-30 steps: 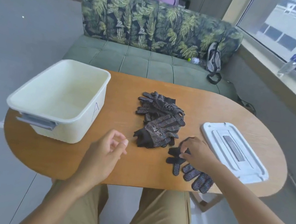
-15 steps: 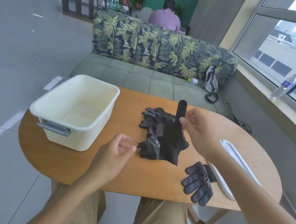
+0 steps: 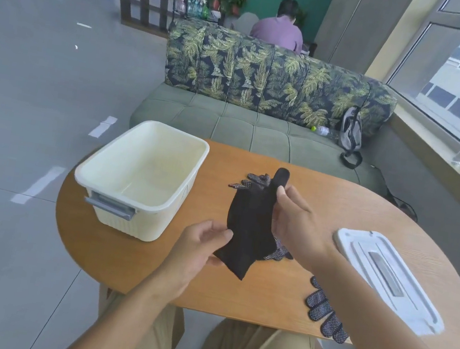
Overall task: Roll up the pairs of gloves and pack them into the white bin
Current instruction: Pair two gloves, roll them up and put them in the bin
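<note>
Pinching a black glove (image 3: 247,227) above the worktop (image 3: 351,210), the right hand (image 3: 298,226) grips its upper fingers and the left hand (image 3: 197,247) its cuff corner. Beside them the white bin (image 3: 145,176) stands open near the worktop's left edge, while another glove (image 3: 324,314) overhangs the near edge.

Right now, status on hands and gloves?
Both hands grip black glove above table: left hand at cuff, right hand at fingertip. White bin empty. Nothing blocking.

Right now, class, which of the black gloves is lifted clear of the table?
The plain black glove stretched between the left hand and right hand. The dotted glove at the near edge and the pile behind lie on the table.
</note>
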The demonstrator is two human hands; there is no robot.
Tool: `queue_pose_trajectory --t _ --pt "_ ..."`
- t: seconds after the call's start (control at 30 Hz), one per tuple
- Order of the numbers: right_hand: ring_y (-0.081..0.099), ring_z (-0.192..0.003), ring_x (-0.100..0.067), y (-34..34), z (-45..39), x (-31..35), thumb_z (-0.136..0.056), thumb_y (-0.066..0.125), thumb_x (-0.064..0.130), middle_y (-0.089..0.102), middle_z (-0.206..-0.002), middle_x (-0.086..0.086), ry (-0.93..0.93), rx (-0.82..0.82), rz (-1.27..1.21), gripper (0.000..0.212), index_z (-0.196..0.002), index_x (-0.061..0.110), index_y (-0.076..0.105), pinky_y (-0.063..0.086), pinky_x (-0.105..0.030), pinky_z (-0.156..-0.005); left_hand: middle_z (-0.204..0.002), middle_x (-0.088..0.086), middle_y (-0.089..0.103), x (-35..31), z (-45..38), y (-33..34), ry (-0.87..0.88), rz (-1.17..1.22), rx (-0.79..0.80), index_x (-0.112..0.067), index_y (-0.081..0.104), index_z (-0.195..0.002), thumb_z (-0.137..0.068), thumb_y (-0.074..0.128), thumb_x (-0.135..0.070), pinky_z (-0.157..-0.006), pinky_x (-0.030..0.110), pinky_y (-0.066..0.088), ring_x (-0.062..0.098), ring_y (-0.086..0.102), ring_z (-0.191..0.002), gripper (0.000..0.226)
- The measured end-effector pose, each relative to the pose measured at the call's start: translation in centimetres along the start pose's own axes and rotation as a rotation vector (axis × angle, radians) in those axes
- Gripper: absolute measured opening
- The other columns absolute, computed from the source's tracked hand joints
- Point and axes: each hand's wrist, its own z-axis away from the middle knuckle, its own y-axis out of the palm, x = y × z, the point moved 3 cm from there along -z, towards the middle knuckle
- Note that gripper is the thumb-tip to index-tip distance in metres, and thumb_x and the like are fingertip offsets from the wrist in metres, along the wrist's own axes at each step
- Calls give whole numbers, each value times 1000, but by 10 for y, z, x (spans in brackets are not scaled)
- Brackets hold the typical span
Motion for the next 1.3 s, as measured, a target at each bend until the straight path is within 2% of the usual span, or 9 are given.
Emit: queue_pose_trajectory --t 0.07,0.17,0.23,0.37,0.53,0.77,0.9,1.13,1.3 --pt "54 -55 -7 -2 -7 -11 -106 42 20 53 -63 6 39 4 -92 33 -74 18 35 42 -18 -49 -98 9 76 -5 -3 -8 31 -80 -73 -3 64 -104 -99 60 -23 -73 37 60 24 71 -89 21" --pt "66 -81 -19 -8 -18 -30 -99 57 16 67 -96 -7 145 66 -193 11 -93 17 48 54 -32 -68 -91 3 76 -18 -14 -16 58 -231 -135 -11 61 -100 -102 55 -25 -65 34 61 20 73 -80 15" --pt "65 -88 -25 -15 -29 -44 -93 67 18 66 -108 -13 208 15 -177 27 -110 14 46 54 -40 -80 -89 1 75 -25 -30 -19 69 -340 -189 -19 56 -99 -101 52 -27 -64 39 61 22 72 -77 9" --pt "62 -78 -22 -25 -49 -65 -93 66 29 68 -102 -8 304 -127 -30 49 -130 19 36 50 -33 -70 -92 8 69 -43 -74 -12 98 -445 -247 -33 42 -96 -98 47 -12 -56 34 54 26 66 -68 22" --pt "65 -78 -22 -48 -66 -70 -98 58 25 72 -109 -12 326 -212 73 30 -124 10 53 51 -33 -69 -90 15 68 -73 -128 1 94 -439 -234 -16 56 -97 -91 33 3 -48 24 50 15 60 -49 30" --pt "66 -76 -18 -58 -64 -75 -100 55 25 76 -100 -6 286 -170 176 18 -111 11 61 51 -30 -69 -104 -14 72 -38 -109 -25 286 -343 -350 -29 70 -102 -96 49 -12 -76 29 56 11 67 -99 28" --pt "67 -76 -17 -63 -54 -86 -100 54 27 76 -98 -4 294 -169 228 20 -111 12 61 51 -30 -71 -114 -8 68 37 -71 -35 39 -304 -323 -20 68 -115 -100 52 -11 -68 19 57 15 71 -92 23" --pt "65 -68 -12 -73 -31 -99 -99 54 24 76 -92 0 245 -246 384 14 -106 13 61 50 -29 -65 -60 -3 68 85 -46 -53 -54 -830 -302 -30 59 -108 -96 58 -28 -61 29 53 3 63 -54 12" --pt "66 -78 -11 -92 -15 -100 -93 60 31 70 -90 6 127 -319 760 6 -96 26 61 47 -27 -64 -87 -8 69 86 -41 -55 72 -1091 -338 -30 63 -119 -94 63 -33 -63 33 56 17 66 -80 26"
